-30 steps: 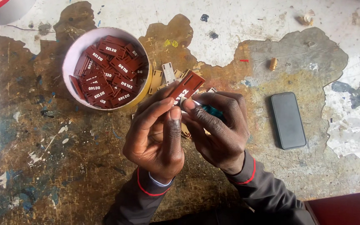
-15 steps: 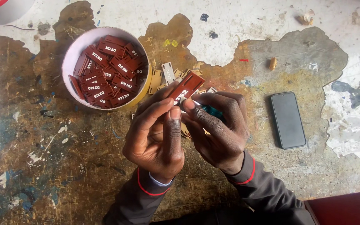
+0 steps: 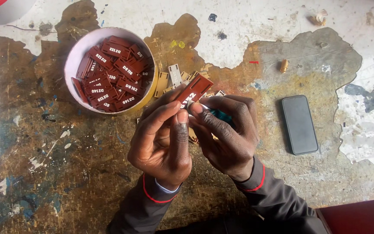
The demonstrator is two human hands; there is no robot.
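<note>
Item one: our left hand [image 3: 163,141], fingers closed around the lower end of a reddish-brown tag [image 3: 194,89], thumb pressed up along its face. We judge this grip steadies the tag so the other hand can work on it.

Item two: our right hand [image 3: 228,132], fingers curled and pinched at the tag's near edge. A small teal object [image 3: 221,116] shows under those fingers; we cannot tell what it is. The tag sits tilted between both hands, its free end pointing toward one o'clock.

Item three: a round white tub [image 3: 79,52] at ten o'clock from the hands, near them, filled with many like tags [image 3: 113,73] lying loose in a heap, likely kept close for easy reach.

Item four: pale tan and grey small parts [image 3: 169,79] scattered at twelve o'clock, between tub and hands.

Item five: a dark phone [image 3: 299,125] at three o'clock, face up, well apart.

Item six: a worn, paint-flaked table [image 3: 57,173] bearing everything.
</note>
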